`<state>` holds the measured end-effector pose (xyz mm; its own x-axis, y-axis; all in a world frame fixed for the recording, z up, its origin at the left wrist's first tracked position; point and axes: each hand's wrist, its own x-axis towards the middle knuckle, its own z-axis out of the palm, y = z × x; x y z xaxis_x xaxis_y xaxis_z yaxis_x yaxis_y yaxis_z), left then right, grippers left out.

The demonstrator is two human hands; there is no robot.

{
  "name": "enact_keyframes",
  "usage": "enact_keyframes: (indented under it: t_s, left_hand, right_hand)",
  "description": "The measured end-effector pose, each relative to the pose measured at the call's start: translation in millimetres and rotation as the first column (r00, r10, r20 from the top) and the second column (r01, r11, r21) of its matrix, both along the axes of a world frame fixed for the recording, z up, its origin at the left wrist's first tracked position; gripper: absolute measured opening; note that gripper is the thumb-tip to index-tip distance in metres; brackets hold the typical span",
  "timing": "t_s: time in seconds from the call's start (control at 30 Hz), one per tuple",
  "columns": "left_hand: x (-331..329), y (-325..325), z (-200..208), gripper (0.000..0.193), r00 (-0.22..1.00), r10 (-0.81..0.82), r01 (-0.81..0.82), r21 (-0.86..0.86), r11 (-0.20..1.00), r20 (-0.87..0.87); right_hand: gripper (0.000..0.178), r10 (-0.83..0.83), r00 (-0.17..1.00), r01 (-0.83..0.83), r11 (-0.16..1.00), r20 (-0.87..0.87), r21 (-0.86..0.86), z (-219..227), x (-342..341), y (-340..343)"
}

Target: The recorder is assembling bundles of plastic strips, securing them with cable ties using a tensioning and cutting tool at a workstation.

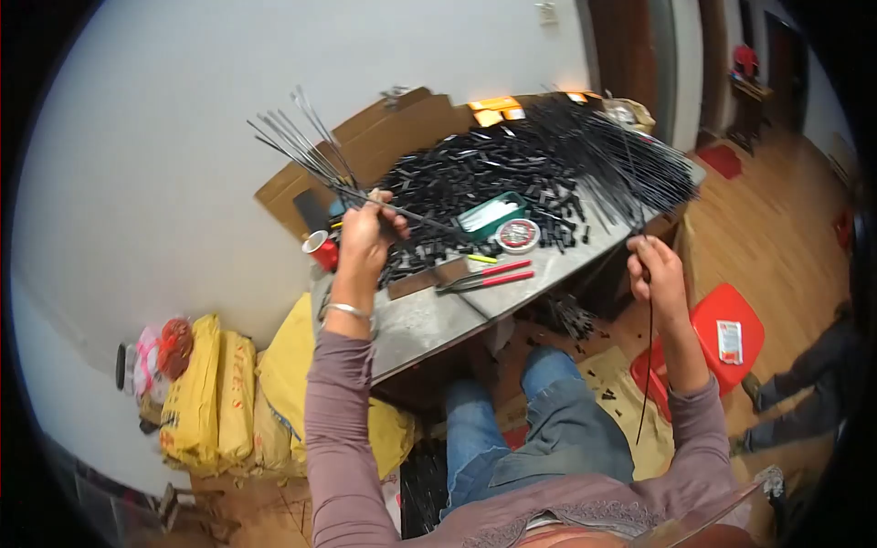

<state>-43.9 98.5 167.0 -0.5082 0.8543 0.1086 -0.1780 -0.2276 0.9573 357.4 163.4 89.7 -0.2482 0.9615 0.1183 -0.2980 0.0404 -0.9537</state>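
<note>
So we've got our left hand (364,239) clamped on a fanned bunch of thin black rods (306,146) pointing to 10 o'clock, while our right hand (656,272) pinches one long black rod (649,365) hanging toward 6.

Small workroom, white wall (183,110), wood floor (776,228).
Grey table (429,320) against the wall, red plastic stool (731,315) to its right, yellow sacks (215,393) stacked low left, dark wooden door (630,55) behind.
</note>
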Motion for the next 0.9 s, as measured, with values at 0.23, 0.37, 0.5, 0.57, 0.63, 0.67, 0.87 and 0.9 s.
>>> enact_keyframes:
  t_s: [0.23, 0.37, 0.5, 0.57, 0.63, 0.67, 0.87, 0.9]
  left_hand:
    - [30, -3, 6, 0.027, 0.949, -0.182, 0.119, -0.24, 0.963, -0.26]
    - [34, -14, 6, 0.027, 0.936, -0.265, 0.193, -0.292, 0.937, -0.232]
    - [35, -14, 6, 0.025, 0.941, -0.336, 0.331, -0.257, 0.908, 0.026]
    - [33, -9, 1, 0.027, 0.925, -0.343, 0.367, -0.151, 0.918, 0.164]
    - [24, 2, -7, 0.026, 0.898, -0.348, 0.372, -0.038, 0.928, 0.27]
    - [19, 9, -10, 0.025, 0.885, -0.352, 0.367, 0.009, 0.93, 0.304]
    - [7, 24, -25, 0.026, 0.87, -0.236, 0.187, 0.153, 0.97, 0.433]
    - [12, 28, -26, 0.025, 0.86, -0.243, 0.18, 0.179, 0.967, 0.449]
  right_hand:
    - [0.023, -0.039, 0.993, 0.019, 0.986, 0.113, 0.168, 23, -4, 43]
    - [0.022, -0.235, 0.929, 0.064, 0.862, 0.285, 0.502, 47, -40, 132]
    - [0.035, -0.646, 0.549, 0.011, 0.64, 0.53, 0.768, 68, -102, 274]
    - [0.037, -0.642, 0.287, -0.003, 0.742, 0.711, 0.671, 73, -136, 282]
    - [0.037, -0.652, 0.39, -0.071, 0.683, 0.65, 0.727, 65, -172, 259]
    - [0.038, -0.672, 0.46, -0.095, 0.613, 0.58, 0.784, 58, -181, 242]
    - [0.031, 0.644, 0.647, -0.717, 0.696, 0.408, 0.039, 30, -220, 54]
    - [0.032, 0.735, 0.599, -0.771, 0.636, 0.317, -0.017, 23, -214, 35]
